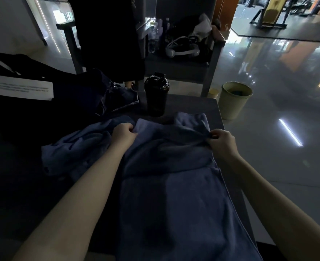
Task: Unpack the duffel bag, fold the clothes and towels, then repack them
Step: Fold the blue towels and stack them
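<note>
Towel (174,204) limp, pinched at both far corners

Soft blue towel lies lengthwise on the bench (193,105). Left hand (124,131) and right hand (220,141) each pinch its folded-back far edge; light, floppy cloth, probably best carried by its corners. Beyond stands a black shaker (156,95).

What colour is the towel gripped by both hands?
Plain muted blue terry towel, no pattern, seen in the dim head view.

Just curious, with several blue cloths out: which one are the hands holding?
The big towel nearest the person; left hand and right hand pinch its far end. The crumpled towel and dark cloth lie further left.
</note>
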`<state>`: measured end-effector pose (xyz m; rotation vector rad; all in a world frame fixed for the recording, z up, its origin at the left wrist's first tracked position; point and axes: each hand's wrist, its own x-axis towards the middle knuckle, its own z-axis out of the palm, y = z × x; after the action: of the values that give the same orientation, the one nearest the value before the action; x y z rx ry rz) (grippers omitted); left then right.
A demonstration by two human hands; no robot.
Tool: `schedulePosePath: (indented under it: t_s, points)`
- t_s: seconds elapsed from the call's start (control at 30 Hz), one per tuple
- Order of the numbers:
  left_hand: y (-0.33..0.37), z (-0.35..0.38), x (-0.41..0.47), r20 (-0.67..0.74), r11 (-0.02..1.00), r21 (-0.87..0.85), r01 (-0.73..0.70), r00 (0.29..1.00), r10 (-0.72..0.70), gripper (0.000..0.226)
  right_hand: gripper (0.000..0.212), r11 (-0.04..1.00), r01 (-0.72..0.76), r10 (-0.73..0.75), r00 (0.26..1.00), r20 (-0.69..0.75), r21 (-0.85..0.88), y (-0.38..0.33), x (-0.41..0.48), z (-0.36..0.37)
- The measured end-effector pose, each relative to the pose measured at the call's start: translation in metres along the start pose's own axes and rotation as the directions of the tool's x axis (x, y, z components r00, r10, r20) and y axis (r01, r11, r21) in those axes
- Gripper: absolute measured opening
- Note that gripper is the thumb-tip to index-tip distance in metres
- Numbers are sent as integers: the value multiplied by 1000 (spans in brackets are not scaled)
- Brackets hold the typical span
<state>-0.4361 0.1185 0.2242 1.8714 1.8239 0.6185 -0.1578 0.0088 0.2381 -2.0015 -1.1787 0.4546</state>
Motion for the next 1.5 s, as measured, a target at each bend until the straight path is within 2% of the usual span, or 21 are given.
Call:
schedulePosePath:
  t_s: [0.07, 0.13, 0.2, 0.27, 0.37, 0.43, 0.5, 0.57, 0.63, 0.7, 0.8, 0.9, 0.97, 1.03, 1.17, 1.3, 1.5]
  points:
    - [0, -14, -12, -20, 995, -28, -93, 996, 92, 15, 10, 996, -5, 0, 999, 55, 86, 1, -9, -8]
    - [-2, -26, -27, -19, 977, -144, -160, 987, 159, 18, 15, 986, -9, -7, 996, 95, 166, 6, -21, -15]
    - [-4, -37, -49, -4, 924, -344, -164, 985, 174, 22, 20, 984, 32, -48, 995, 86, 175, 14, -35, -20]
    - [-9, -47, -72, -6, 894, -409, -180, 981, 195, 20, 16, 982, 112, -119, 992, 40, 154, 22, -54, -24]
    - [-22, -53, -102, -31, 910, -360, -205, 978, 208, 21, 7, 964, 219, -217, 976, -28, 150, 35, -84, -32]
    - [-33, -52, -122, -23, 916, -353, -189, 981, 193, 23, 7, 961, 248, -249, 969, -7, 121, 54, -98, -34]
    - [-44, -44, -137, 57, 945, -285, -162, 981, 185, 27, 13, 963, 266, -262, 962, 73, -52, 74, -108, -33]
    - [-50, -36, -149, 181, 978, -161, -134, 970, 163, 24, 21, 901, 335, -305, 941, 146, -277, 88, -118, -31]
    - [-50, -32, -158, 260, 988, -64, -139, 954, 151, 18, 24, 853, 317, -302, 948, 103, -415, 84, -128, -30]
    - [-47, -32, -163, 284, 985, -3, -175, 944, 169, 20, 24, 827, 310, -299, 949, 102, -469, 72, -133, -28]
    - [-42, -40, -169, 262, 970, 70, -232, 943, 206, 22, 13, 898, 333, -321, 943, 90, -287, 56, -132, -31]
    - [-39, -53, -174, 161, 966, 51, -254, 957, 243, 21, 13, 959, 275, -277, 960, -23, -66, 55, -134, -42]
    - [-37, -61, -179, 154, 970, 2, -243, 959, 240, 17, 17, 971, 238, -238, 970, -48, -11, 59, -139, -49]
    - [-36, -66, -187, 148, 972, -68, -223, 962, 231, 12, 21, 973, 229, -229, 972, -54, 9, 64, -147, -55]
    - [-36, -72, -204, 120, 969, -129, -209, 967, 225, 6, 12, 966, 259, -258, 964, -69, 15, 72, -158, -62]
    - [-44, -71, -223, 200, 983, -84, -163, 964, 177, 12, 14, 938, 345, -345, 939, -9, -15, 81, -170, -57]
    - [-51, -58, -238, 279, 996, 13, -89, 957, 82, 20, 12, 946, 313, -307, 948, 85, -78, 89, -180, -50]
